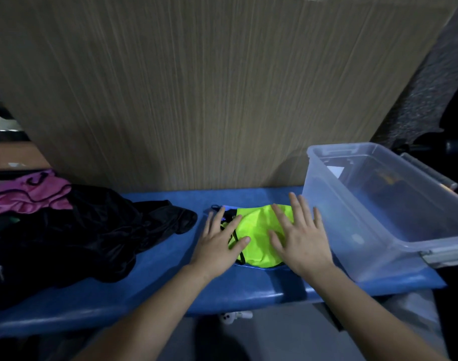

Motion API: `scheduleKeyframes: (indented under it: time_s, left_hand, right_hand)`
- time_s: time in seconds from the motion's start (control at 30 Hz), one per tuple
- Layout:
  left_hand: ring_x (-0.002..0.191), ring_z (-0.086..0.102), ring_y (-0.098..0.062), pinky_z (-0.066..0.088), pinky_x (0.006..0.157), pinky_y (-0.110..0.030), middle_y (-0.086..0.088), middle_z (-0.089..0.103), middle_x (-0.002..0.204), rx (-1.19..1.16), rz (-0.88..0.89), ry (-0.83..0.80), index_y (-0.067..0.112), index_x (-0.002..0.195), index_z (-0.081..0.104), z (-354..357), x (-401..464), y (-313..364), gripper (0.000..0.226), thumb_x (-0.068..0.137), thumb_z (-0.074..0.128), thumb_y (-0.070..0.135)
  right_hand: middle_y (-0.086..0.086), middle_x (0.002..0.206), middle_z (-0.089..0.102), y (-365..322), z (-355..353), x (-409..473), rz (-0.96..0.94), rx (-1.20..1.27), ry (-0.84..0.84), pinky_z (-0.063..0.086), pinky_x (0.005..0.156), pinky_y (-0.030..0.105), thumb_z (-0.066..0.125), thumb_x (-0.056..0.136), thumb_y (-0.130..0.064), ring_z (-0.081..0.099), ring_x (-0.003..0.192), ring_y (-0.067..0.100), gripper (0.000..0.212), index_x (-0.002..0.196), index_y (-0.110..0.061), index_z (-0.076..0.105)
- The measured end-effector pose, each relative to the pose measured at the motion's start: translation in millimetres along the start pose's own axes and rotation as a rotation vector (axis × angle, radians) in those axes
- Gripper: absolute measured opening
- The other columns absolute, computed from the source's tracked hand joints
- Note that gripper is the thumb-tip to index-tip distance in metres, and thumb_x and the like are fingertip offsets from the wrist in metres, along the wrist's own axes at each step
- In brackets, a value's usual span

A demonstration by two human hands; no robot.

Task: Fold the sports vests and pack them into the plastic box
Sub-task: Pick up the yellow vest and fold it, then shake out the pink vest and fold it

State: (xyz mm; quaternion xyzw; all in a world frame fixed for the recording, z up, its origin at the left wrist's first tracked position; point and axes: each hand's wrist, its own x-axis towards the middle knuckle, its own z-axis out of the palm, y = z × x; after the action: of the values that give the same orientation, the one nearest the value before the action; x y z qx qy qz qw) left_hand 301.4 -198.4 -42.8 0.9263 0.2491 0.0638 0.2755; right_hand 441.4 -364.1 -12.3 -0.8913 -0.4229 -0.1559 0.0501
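Note:
A neon yellow sports vest (257, 230) with black trim lies folded small on the blue bench (170, 290). My left hand (220, 243) rests flat on its left part, fingers spread. My right hand (298, 235) presses flat on its right part, fingers apart too. Neither hand grips the cloth. The clear plastic box (379, 204) stands open just right of the vest, close to my right hand, and looks to hold nothing but a white label inside.
A heap of black garments (87, 230) lies on the bench to the left, with a pink one (27, 196) behind it. A wood-grain panel (209, 87) rises right behind the bench. The box overhangs the bench's right end.

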Motion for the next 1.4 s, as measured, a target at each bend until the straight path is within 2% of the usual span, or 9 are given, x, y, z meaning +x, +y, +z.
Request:
scheduleKeyframes:
  time_s: [0.1,0.2,0.33,0.5,0.57,0.63,0.77,1.0,1.4]
  left_hand:
    - [0.155,0.001,-0.02,0.012,0.125,-0.043,0.016,-0.014,0.165,-0.057,-0.035,-0.076,0.049,0.155,0.015,8,-1,-3,0.065,0.096,0.037,0.066]
    - [0.155,0.003,-0.024,0.001,0.124,-0.036,0.007,-0.012,0.167,0.063,-0.046,-0.026,0.043,0.157,0.009,19,-7,8,0.065,0.098,0.026,0.066]
    - [0.154,0.004,-0.025,-0.003,0.123,-0.033,0.0,-0.005,0.168,0.084,-0.021,-0.014,0.037,0.158,0.008,29,-18,31,0.095,0.074,-0.002,0.079]
    - [0.154,0.007,-0.026,0.005,0.123,-0.037,0.0,-0.004,0.168,-0.003,-0.057,-0.034,0.038,0.158,0.011,34,-25,51,0.1,0.067,-0.002,0.078]
    - [0.153,0.011,-0.026,0.007,0.123,-0.04,-0.001,-0.002,0.168,0.025,-0.074,-0.02,0.037,0.158,0.011,27,-24,50,0.095,0.073,0.002,0.077]
    - [0.15,0.017,-0.028,0.012,0.121,-0.045,-0.001,0.004,0.168,0.093,-0.076,0.016,0.036,0.158,0.014,13,-22,38,0.084,0.086,0.012,0.078]
    - [0.143,0.029,-0.026,0.024,0.116,-0.043,0.002,0.024,0.16,0.21,-0.046,0.109,0.034,0.154,0.025,-28,-24,-4,0.07,0.093,0.023,0.067]
    - [0.138,0.036,-0.017,0.028,0.112,-0.036,0.008,0.036,0.152,0.33,-0.052,0.285,0.032,0.148,0.038,-108,-61,-73,0.062,0.095,0.028,0.063]
    - [0.129,0.047,-0.022,0.035,0.102,-0.037,0.004,0.049,0.141,0.489,-0.251,0.45,0.031,0.143,0.048,-225,-139,-197,0.064,0.092,0.026,0.063]
  right_hand:
    - [0.019,0.156,0.039,-12,16,2,-0.016,0.022,-0.14,0.032,0.113,0.06,0.025,0.091,-0.062,0.033,0.146,0.039,0.072,0.143,-0.022,0.054]
    - [0.009,0.166,0.019,-4,29,-1,-0.015,0.069,-0.307,0.018,0.121,0.055,0.003,0.084,-0.07,0.013,0.154,0.032,0.086,0.156,-0.032,0.031]
    - [-0.003,0.169,0.0,21,28,0,-0.063,0.07,-0.391,0.007,0.124,0.045,-0.005,0.076,-0.074,-0.003,0.155,0.022,0.09,0.158,-0.041,0.013]
    - [-0.005,0.168,0.006,41,23,-4,-0.05,0.073,-0.44,0.009,0.124,0.044,-0.001,0.073,-0.078,0.002,0.155,0.02,0.092,0.156,-0.044,0.019]
    - [0.005,0.164,0.026,33,18,-2,-0.056,0.043,-0.333,0.018,0.12,0.051,0.005,0.081,-0.08,0.022,0.152,0.03,0.09,0.151,-0.036,0.04]
    - [0.015,0.147,0.052,13,12,4,-0.11,0.038,-0.229,0.03,0.109,0.056,0.017,0.092,-0.071,0.048,0.136,0.038,0.078,0.136,-0.025,0.062]
    - [0.011,0.127,0.067,-47,-3,16,-0.178,0.071,-0.176,0.045,0.101,0.053,0.037,0.087,-0.058,0.064,0.115,0.03,0.061,0.13,-0.024,0.065]
    - [0.005,0.124,0.068,-154,-12,34,-0.35,0.171,-0.17,0.05,0.094,0.043,0.039,0.088,-0.057,0.065,0.109,0.027,0.061,0.133,-0.023,0.062]
    - [-0.003,0.149,0.048,-321,-41,72,-0.602,0.258,-0.13,0.031,0.109,0.036,0.008,0.086,-0.065,0.044,0.136,0.019,0.079,0.153,-0.031,0.034]
